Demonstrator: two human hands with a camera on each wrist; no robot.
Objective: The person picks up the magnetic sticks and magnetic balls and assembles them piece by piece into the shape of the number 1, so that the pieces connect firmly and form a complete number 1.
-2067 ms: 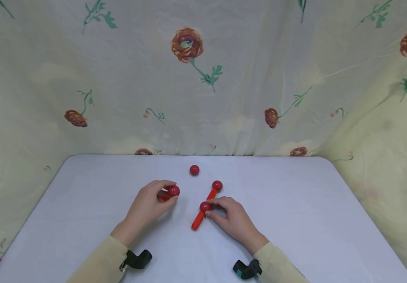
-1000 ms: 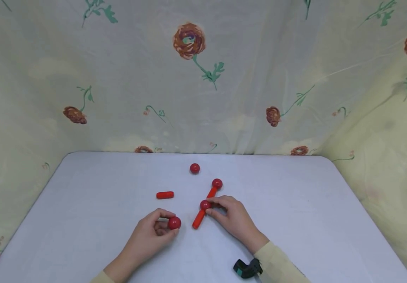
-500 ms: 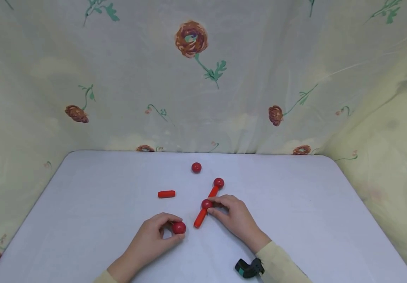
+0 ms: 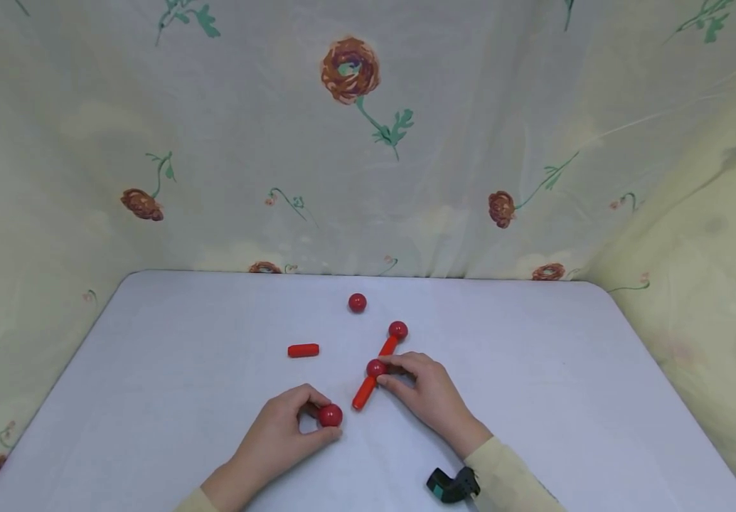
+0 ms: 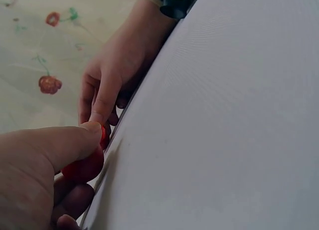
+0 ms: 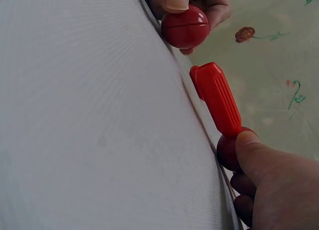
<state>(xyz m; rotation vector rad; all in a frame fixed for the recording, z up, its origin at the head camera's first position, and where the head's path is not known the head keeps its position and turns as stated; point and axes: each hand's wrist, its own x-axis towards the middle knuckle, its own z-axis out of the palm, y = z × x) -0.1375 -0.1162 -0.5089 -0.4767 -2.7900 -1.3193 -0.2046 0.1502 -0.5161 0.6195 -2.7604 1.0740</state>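
Between thumb and fingers, my left hand [image 4: 287,434] pinches a dark red ball [image 4: 331,415], just left of the near end of a joined red piece. In the right wrist view that ball [image 6: 185,28] shows a thin seam and is apart from the rod's free end. My right hand [image 4: 430,395] pinches the piece's middle ball [image 4: 376,368]. From it a bright red near rod [image 4: 364,393] slants toward me, with grooves visible in the right wrist view. A far rod [image 4: 389,346] runs away to an end ball [image 4: 398,330].
A loose red rod [image 4: 304,350] lies left of the joined piece. Farther back sits a single red ball [image 4: 358,303]. The white table [image 4: 169,370] meets a flowered cloth [image 4: 444,142] behind and at the sides.
My left hand has brought its ball toward me and then right, near the rod's free end. The loose rod it partly covered is now in full view. My right hand has stayed put.
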